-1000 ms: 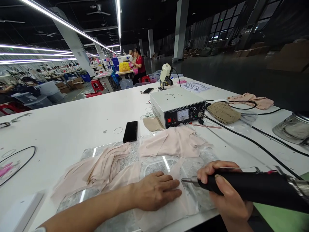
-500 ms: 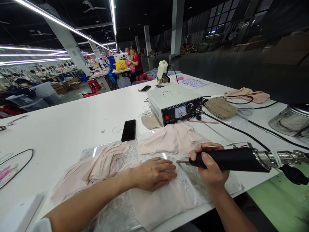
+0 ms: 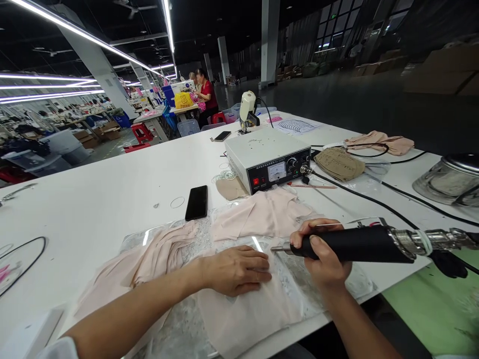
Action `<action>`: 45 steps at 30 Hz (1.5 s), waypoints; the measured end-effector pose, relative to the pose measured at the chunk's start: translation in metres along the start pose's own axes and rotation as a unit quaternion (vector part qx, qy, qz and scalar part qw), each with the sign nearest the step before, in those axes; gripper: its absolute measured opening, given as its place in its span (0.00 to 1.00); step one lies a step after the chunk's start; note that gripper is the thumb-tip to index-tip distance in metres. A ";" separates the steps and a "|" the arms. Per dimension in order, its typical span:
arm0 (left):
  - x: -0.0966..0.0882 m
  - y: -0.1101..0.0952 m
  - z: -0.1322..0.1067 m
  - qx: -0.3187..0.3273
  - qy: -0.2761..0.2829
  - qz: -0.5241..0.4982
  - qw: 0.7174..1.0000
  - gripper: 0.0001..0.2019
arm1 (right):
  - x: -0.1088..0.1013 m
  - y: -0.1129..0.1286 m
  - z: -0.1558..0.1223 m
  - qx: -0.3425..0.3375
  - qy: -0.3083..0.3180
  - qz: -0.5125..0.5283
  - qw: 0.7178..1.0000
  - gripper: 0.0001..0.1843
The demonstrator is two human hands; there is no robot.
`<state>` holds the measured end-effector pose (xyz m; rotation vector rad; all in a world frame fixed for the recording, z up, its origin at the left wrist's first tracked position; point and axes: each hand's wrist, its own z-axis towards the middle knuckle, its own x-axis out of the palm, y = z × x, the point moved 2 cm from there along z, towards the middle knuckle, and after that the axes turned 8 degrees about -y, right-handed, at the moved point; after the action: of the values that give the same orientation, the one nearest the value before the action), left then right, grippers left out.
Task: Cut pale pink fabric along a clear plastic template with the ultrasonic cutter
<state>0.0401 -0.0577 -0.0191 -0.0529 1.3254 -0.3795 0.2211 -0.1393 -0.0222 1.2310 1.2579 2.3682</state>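
My left hand [image 3: 235, 269] lies flat, palm down, on a thin pale-pink fabric piece [image 3: 247, 319]. Its fingers are stretched out and reach close to the tool tip. In my right hand [image 3: 325, 254] is a black corded ultrasonic hand tool [image 3: 359, 245], held nearly level with its metal tip pointing left. That tip is at the fabric's edge by my left fingertips; whether it touches the cloth I cannot tell. Under the fabric is a clear, scuffed sheet [image 3: 179, 329]. A fanned stack of pink pieces [image 3: 160, 254] lies to the left, and more pink pieces [image 3: 262, 214] lie beyond my hands.
Behind the fabric stands a control box [image 3: 269, 159] with a meter and cable. A black phone [image 3: 196, 202] lies left of it, brown templates [image 3: 339, 163] right. A glass jar [image 3: 449, 179] is at the far right. People sit at sewing machines in the background.
The whole view has shifted slightly. Both hands and the tool keep almost the same place over the fabric.
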 end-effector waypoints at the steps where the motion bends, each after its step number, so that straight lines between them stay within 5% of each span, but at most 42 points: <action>1: 0.000 0.000 0.000 0.004 0.000 -0.001 1.000 0.12 | 0.000 0.000 0.000 -0.001 0.000 0.000 1.000 0.05; 28: -0.001 0.007 0.003 0.077 -0.007 0.038 0.996 0.13 | 0.002 -0.004 0.004 -0.010 -0.005 0.024 1.000 0.06; 45: 0.004 0.009 0.000 0.068 0.023 0.052 0.996 0.15 | 0.000 0.007 0.001 0.006 0.010 0.019 1.000 0.04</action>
<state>0.0434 -0.0509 -0.0247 0.1398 1.3379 -0.3828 0.2230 -0.1429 -0.0169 1.2467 1.2682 2.4089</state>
